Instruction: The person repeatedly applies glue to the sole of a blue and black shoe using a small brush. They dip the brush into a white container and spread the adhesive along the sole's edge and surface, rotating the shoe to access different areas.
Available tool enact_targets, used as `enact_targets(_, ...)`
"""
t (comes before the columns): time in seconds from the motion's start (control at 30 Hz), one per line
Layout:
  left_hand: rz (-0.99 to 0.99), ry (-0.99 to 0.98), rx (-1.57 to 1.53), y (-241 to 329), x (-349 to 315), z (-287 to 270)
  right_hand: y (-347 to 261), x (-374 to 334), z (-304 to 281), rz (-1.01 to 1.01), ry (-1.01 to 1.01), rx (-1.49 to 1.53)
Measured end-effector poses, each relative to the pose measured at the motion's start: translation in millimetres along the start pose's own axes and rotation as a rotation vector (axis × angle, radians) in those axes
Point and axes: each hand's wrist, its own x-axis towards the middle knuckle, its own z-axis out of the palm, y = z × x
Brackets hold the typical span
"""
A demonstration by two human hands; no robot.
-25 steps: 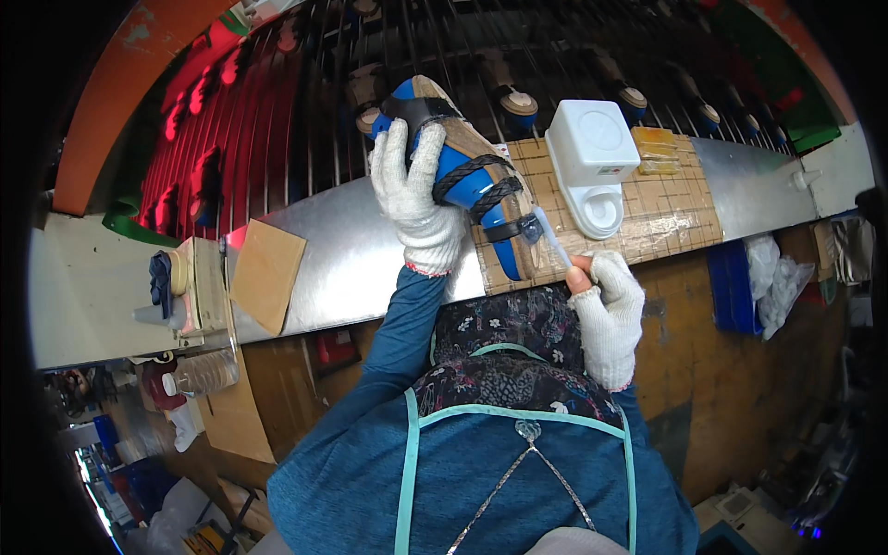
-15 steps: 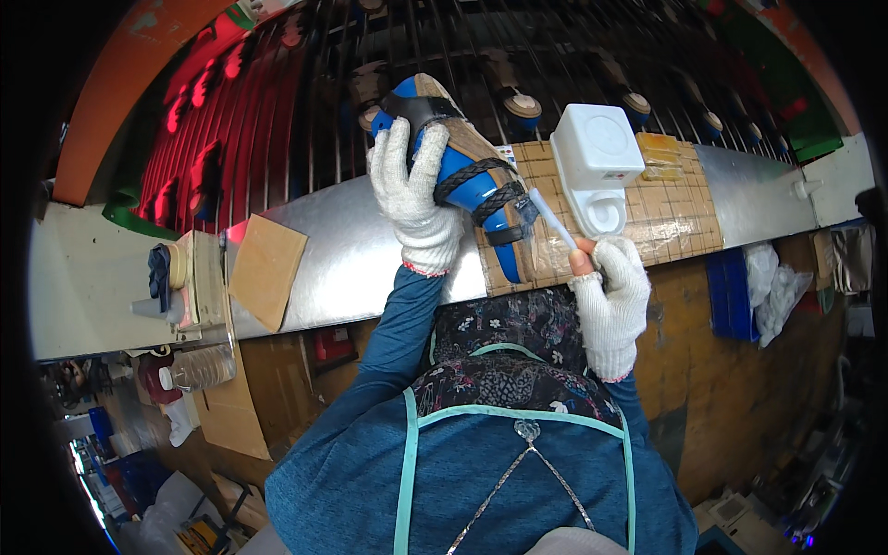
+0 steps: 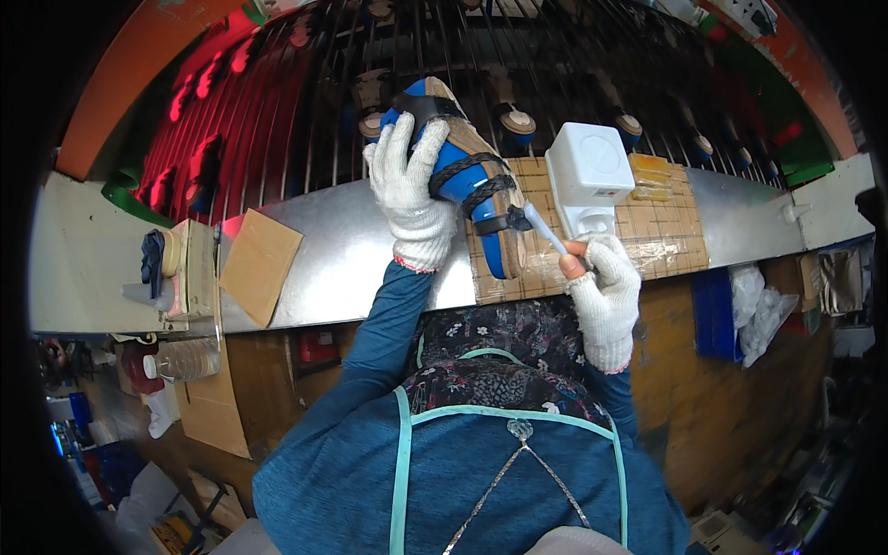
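My left hand (image 3: 407, 185), in a white knit glove, is closed around a blue shoe last (image 3: 453, 171) fitted with black braided sandal straps (image 3: 484, 191) and a tan sole on its right side. The last is tilted, its toe toward me. In my right hand (image 3: 603, 301), gloved with bare thumb and forefinger tips, a slim white brush-like stick (image 3: 544, 229) is pinched. Its far end meets the sandal at the dark strap near the toe. Behind my right hand stands a white plastic dispenser (image 3: 592, 166) with a small cup at its front.
A metal ledge (image 3: 342, 250) carries a taped cardboard sheet (image 3: 671, 245), a loose tan board (image 3: 262, 268) and a yellow block (image 3: 651, 176). Beyond it, a rack of metal rods (image 3: 277, 139) bears several lasts under red light. A blue bin (image 3: 718, 314) is at the right.
The stick's tip has shifted slightly left and down along the sandal's edge to the strap near the toe. The whole view has shifted a little. Both grips stay the same.
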Motion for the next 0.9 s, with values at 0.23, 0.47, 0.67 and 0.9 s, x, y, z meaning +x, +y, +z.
enact_targets(0.23,-0.1,-0.074,-0.004,7.9,6.9,3.9,-0.7,-2.2,0.8,-0.056,0.038,0.047)
enact_targets(0.47,-0.241,-0.261,-0.071,18.9,14.1,2.0,-3.2,11.8,3.3,-0.163,0.073,0.026)
enact_targets(0.67,-0.512,-0.657,-0.205,31.3,27.1,-13.0,-10.9,38.3,-5.3,-0.277,0.043,-0.089)
enact_targets(0.9,-0.673,-1.148,-0.442,30.8,42.3,-34.4,-19.3,67.1,-7.8,-0.384,0.009,-0.124)
